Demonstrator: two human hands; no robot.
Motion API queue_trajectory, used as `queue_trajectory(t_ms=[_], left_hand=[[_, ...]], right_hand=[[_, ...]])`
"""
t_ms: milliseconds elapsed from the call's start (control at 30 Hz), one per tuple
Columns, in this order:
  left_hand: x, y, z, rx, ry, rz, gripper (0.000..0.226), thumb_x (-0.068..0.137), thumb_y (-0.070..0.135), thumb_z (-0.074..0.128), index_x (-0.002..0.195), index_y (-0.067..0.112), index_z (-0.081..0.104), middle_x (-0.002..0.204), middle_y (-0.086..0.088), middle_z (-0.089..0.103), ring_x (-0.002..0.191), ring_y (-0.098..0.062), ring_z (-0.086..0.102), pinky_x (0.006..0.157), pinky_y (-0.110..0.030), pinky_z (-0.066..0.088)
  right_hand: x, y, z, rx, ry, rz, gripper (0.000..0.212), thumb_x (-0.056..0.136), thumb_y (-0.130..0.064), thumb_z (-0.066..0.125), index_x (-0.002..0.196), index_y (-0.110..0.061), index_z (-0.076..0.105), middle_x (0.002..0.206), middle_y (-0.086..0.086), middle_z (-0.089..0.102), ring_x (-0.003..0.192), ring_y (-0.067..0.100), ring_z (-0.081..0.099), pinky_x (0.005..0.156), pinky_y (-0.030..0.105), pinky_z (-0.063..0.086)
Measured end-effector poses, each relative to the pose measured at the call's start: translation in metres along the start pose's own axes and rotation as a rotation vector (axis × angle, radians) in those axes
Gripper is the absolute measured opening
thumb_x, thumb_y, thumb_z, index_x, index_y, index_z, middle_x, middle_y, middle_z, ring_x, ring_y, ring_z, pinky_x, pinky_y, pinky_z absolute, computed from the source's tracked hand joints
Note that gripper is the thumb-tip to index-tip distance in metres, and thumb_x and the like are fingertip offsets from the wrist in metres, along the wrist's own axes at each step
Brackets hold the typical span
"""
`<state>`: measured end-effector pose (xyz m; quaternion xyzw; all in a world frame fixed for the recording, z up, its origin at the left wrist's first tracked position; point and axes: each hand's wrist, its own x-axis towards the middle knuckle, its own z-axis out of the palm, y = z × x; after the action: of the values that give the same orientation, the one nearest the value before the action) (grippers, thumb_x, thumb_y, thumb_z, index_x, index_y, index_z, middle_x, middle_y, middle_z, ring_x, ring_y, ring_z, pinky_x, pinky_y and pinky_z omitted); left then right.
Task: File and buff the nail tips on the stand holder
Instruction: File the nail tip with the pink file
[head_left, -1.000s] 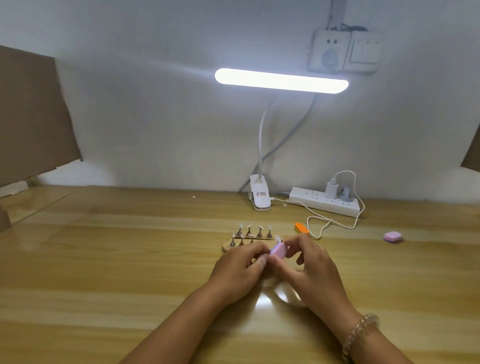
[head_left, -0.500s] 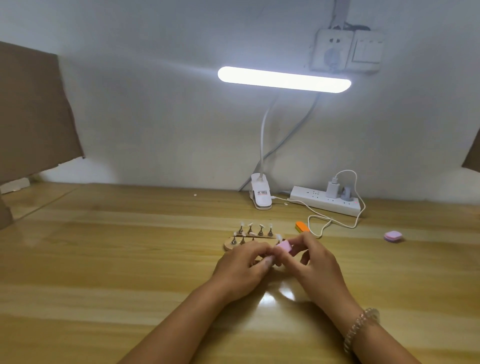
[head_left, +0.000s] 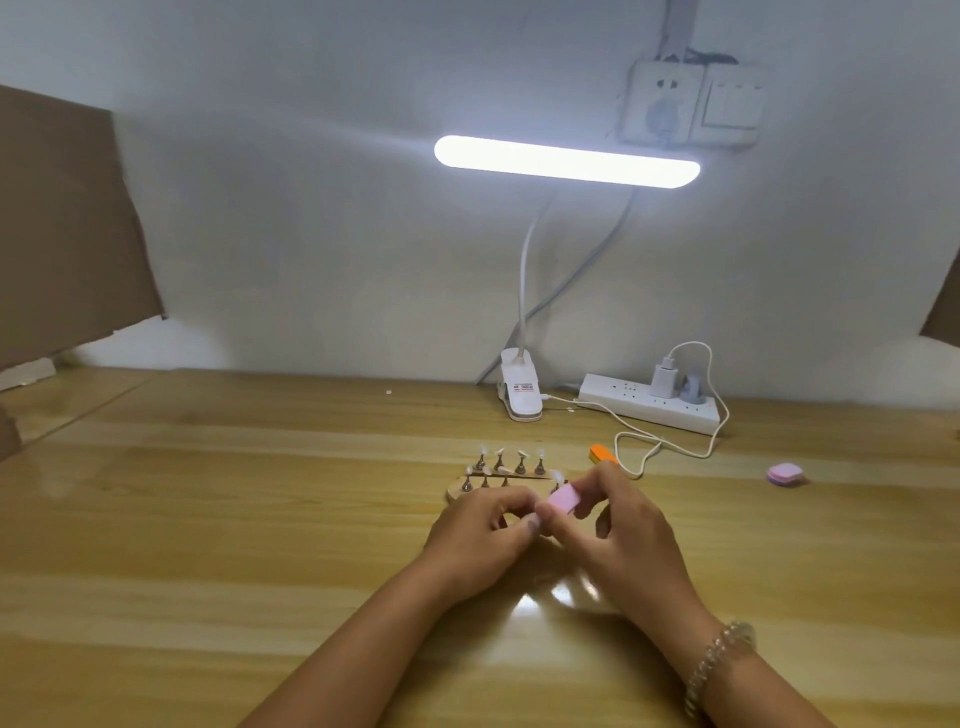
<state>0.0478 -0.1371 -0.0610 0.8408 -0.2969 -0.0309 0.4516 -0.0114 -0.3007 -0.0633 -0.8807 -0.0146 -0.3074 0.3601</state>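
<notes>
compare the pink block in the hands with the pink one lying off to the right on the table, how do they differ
The held pink block is pinched in the right hand, lifted and tilted by the stand holder; the loose pink block lies flat on the table, untouched. The held one is partly covered by fingers; the loose one shows whole, with rounded corners. Both are small and pink.

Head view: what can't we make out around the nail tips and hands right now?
- Left hand: what its fingertips pinch, if anything, is hidden behind the right hand and the pink buffer block.
- Wooden stand holder: near edge covered by both hands.
- Nail tips: too small and blurred to judge filing.
- Orange block: partly hidden by the right hand.
</notes>
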Motion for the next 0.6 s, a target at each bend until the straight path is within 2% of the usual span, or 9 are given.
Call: queue_trajectory(t_ms=[67,133,233,333,467,600], left_hand=[[-0.0011,0.0019,-0.001,-0.027,-0.019,0.004,0.021,0.085,0.037,0.052,0.093,0.036,0.072,0.087,0.016,0.072,0.069,-0.013,0.056,0.071,-0.036,0.05],[-0.0007,0.0003,-0.0012,-0.051,-0.014,0.011,0.019,0.09,0.034,0.055,0.095,0.034,0.073,0.088,0.014,0.073,0.071,-0.017,0.058,0.073,-0.037,0.05],[-0.0002,-0.0024,-0.0003,-0.056,0.001,0.024,0.017,0.096,0.027,0.06,0.095,0.037,0.074,0.084,0.018,0.071,0.065,-0.007,0.05,0.069,-0.031,0.043],[0.0,-0.0012,-0.0008,-0.074,0.001,0.026,0.018,0.092,0.028,0.06,0.086,0.039,0.072,0.076,0.017,0.068,0.062,-0.008,0.048,0.065,-0.03,0.042],[-0.0007,-0.0009,-0.0015,-0.061,-0.007,0.033,0.024,0.096,0.023,0.06,0.085,0.041,0.071,0.078,0.017,0.07,0.061,-0.006,0.046,0.065,-0.03,0.04],[-0.0001,0.0014,-0.0021,-0.102,-0.009,0.022,0.016,0.089,0.029,0.059,0.084,0.038,0.071,0.073,0.017,0.067,0.061,-0.009,0.048,0.063,-0.029,0.04]], right_hand=[[-0.0026,-0.0026,0.0016,-0.037,-0.021,-0.08,0.041,0.071,-0.067,0.063,0.084,-0.031,0.05,0.081,-0.016,0.055,0.06,0.01,0.049,0.053,0.028,0.043],[-0.0011,-0.0021,0.0003,0.016,-0.007,-0.041,0.046,0.071,-0.072,0.063,0.084,-0.03,0.052,0.081,-0.015,0.055,0.063,0.008,0.049,0.056,0.027,0.041],[0.0014,0.0001,-0.0026,0.036,0.01,0.007,0.047,0.069,-0.073,0.061,0.084,-0.029,0.055,0.081,-0.015,0.055,0.068,0.004,0.05,0.059,0.023,0.039],[-0.0007,-0.0037,-0.0018,0.079,-0.055,-0.047,0.038,0.071,-0.065,0.068,0.086,-0.031,0.059,0.07,-0.011,0.056,0.058,0.006,0.049,0.055,0.019,0.037],[0.0015,-0.0039,-0.0053,0.115,-0.045,0.032,0.041,0.068,-0.067,0.066,0.09,-0.032,0.062,0.061,-0.007,0.057,0.054,0.006,0.05,0.057,0.027,0.042],[-0.0014,-0.007,-0.0033,0.146,-0.136,-0.029,0.035,0.073,-0.054,0.074,0.093,-0.03,0.06,0.061,-0.006,0.058,0.053,0.005,0.05,0.054,0.018,0.038]])
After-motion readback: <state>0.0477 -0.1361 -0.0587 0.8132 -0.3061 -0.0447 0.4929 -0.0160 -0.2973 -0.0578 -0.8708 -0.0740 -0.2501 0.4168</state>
